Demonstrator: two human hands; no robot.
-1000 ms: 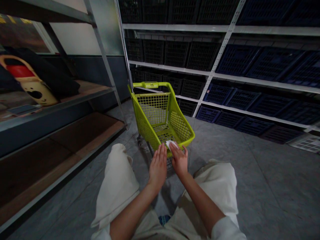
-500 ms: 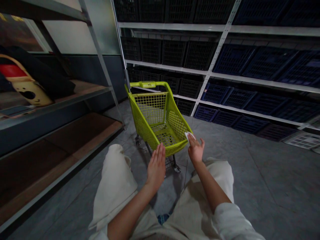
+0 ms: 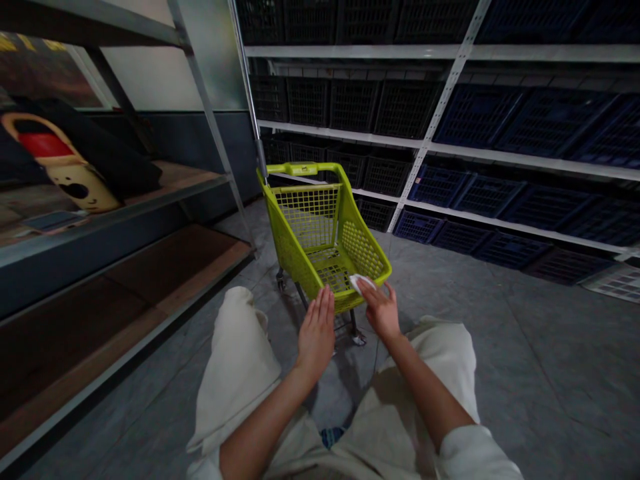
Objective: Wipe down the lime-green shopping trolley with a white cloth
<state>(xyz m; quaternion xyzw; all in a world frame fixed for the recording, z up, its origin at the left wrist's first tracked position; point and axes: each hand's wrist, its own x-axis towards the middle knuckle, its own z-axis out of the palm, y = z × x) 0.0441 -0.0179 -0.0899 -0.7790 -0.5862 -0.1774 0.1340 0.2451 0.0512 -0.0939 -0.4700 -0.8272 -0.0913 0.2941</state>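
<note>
A small lime-green plastic shopping cart [image 3: 313, 217] stands on castors straight ahead of me, its mesh walls facing me. My right hand [image 3: 381, 310] pinches a white cloth [image 3: 362, 283] and presses it on the cart's near rim, towards the right corner. My left hand [image 3: 316, 337] is flat with its fingers up, and its fingertips are at or very near the cart's near wall. It holds nothing. The cart's basket holds nothing that I can see.
Metal shelving [image 3: 450, 137] full of dark blue plastic crates runs along the right. On the left, wood-decked shelves [image 3: 125, 293] hold a dark cloth and a cream-and-red moulded object [image 3: 63, 163]. My cream-trousered knees [image 3: 237, 367] lie below the cart, above a grey floor.
My right hand with the cloth went rightward along the rim, then came partway back left. My left hand has stayed almost still.
</note>
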